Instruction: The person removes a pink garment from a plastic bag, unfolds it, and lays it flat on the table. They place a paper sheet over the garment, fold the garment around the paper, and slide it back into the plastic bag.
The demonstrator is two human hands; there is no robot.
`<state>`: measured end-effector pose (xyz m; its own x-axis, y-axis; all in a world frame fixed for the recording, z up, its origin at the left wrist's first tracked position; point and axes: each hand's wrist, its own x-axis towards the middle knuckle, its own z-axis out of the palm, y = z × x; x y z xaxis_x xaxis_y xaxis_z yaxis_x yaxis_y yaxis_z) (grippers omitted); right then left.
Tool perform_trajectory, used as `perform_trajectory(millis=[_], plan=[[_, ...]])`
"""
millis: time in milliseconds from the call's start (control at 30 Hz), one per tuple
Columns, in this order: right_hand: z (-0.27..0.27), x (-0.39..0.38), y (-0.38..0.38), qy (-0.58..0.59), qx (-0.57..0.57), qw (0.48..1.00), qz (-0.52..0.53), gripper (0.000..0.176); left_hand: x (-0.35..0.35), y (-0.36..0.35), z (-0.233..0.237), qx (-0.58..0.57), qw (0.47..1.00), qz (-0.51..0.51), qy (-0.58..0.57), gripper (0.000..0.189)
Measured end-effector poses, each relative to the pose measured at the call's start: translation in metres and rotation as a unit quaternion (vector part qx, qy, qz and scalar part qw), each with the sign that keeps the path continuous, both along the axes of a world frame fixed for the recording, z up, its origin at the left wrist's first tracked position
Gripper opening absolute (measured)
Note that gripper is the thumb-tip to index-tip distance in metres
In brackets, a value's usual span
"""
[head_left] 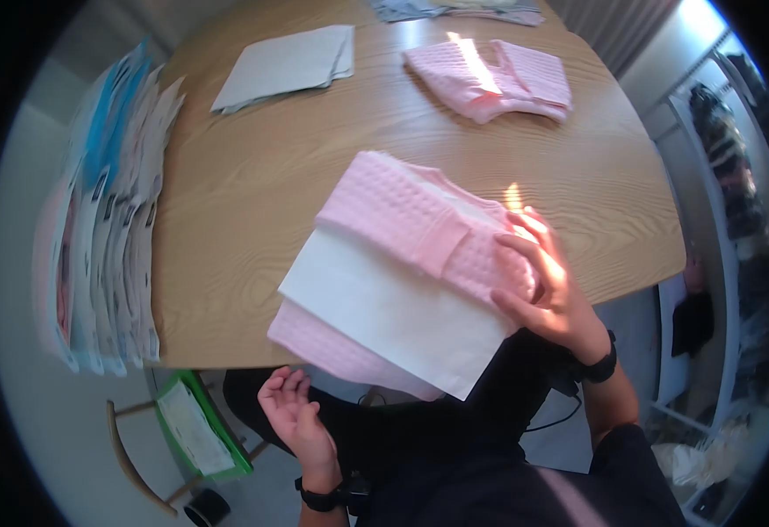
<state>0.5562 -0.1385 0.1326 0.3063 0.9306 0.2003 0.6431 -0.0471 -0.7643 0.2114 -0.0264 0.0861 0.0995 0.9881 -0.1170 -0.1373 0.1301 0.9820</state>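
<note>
A pink quilted long-sleeved top [380, 202] lies partly folded at the table's near edge, with a folded-over sleeve ending in a cuff. A white sheet [384, 307] rests on it, its upper part under the folded sleeve. Below the sheet, the garment's lower end hangs past the table edge. My right hand [551, 285] lies on the right side of the folded top, fingers spread and touching the cloth. My left hand [295, 417] is below the table edge, palm up, fingers loosely curled and apart, holding nothing.
Another folded pink garment [498, 83] lies at the back right. White sheets [288, 66] are stacked at the back left, and folded clothes [454, 9] at the far edge. Packaged items [108, 228] stand along the left. A chair [147, 457] holds a green item.
</note>
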Motion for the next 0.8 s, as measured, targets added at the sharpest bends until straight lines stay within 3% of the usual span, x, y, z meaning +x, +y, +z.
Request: perform_trajectory(millis=[67, 167, 200, 267, 333, 400, 467, 567, 633, 667, 700, 733, 800], plan=[[0.002, -0.006, 0.001, 0.006, -0.015, 0.999, -0.033, 0.06, 0.001, -0.008, -0.005, -0.091, 0.994, -0.028, -0.059, 0.065], [-0.002, -0.012, 0.003, 0.007, -0.02, 0.999, -0.045, 0.062, -0.004, -0.009, -0.016, -0.29, 0.899, -0.273, -0.183, 0.077], [-0.003, -0.014, 0.002, 0.0, -0.024, 0.998, -0.06, 0.062, -0.006, -0.006, -0.014, -0.289, 0.901, -0.268, -0.183, 0.077], [-0.005, -0.02, 0.002, 0.008, -0.03, 0.997, -0.073, 0.062, -0.005, 0.002, 0.007, -0.193, 0.898, -0.366, -0.148, 0.084], [-0.002, -0.024, 0.002, 0.019, -0.033, 0.996, -0.083, 0.061, -0.006, 0.013, 0.028, -0.214, 0.881, -0.384, -0.174, 0.085], [-0.001, -0.029, 0.003, 0.035, -0.028, 0.995, -0.089, 0.06, -0.005, 0.019, 0.052, -0.184, 0.883, -0.424, -0.081, 0.084], [-0.002, -0.031, 0.003, 0.053, -0.024, 0.994, -0.093, 0.06, -0.001, 0.028, 0.058, -0.166, 0.886, -0.425, -0.087, 0.083], [-0.001, -0.031, 0.007, 0.047, 0.015, 0.992, -0.115, 0.053, 0.01, 0.042, 0.058, -0.091, 0.919, -0.374, -0.084, 0.083], [0.01, -0.031, 0.009, 0.233, -0.067, 0.957, -0.162, 0.044, 0.021, 0.048, 0.052, -0.001, 0.943, -0.331, -0.026, 0.08], [0.01, -0.03, 0.011, 0.23, -0.067, 0.956, -0.168, 0.044, 0.027, 0.052, 0.05, 0.044, 0.95, -0.308, 0.002, 0.079], [0.007, -0.028, 0.016, 0.225, -0.042, 0.96, -0.16, 0.041, 0.033, 0.057, 0.047, 0.112, 0.947, -0.288, 0.091, 0.071], [0.006, -0.028, 0.019, 0.219, -0.016, 0.964, -0.15, 0.038, 0.039, 0.063, 0.042, 0.112, 0.946, -0.291, 0.087, 0.071], [0.008, -0.026, 0.025, 0.249, -0.022, 0.953, -0.169, 0.037, 0.047, 0.075, 0.034, 0.31, 0.88, -0.252, 0.257, 0.062]])
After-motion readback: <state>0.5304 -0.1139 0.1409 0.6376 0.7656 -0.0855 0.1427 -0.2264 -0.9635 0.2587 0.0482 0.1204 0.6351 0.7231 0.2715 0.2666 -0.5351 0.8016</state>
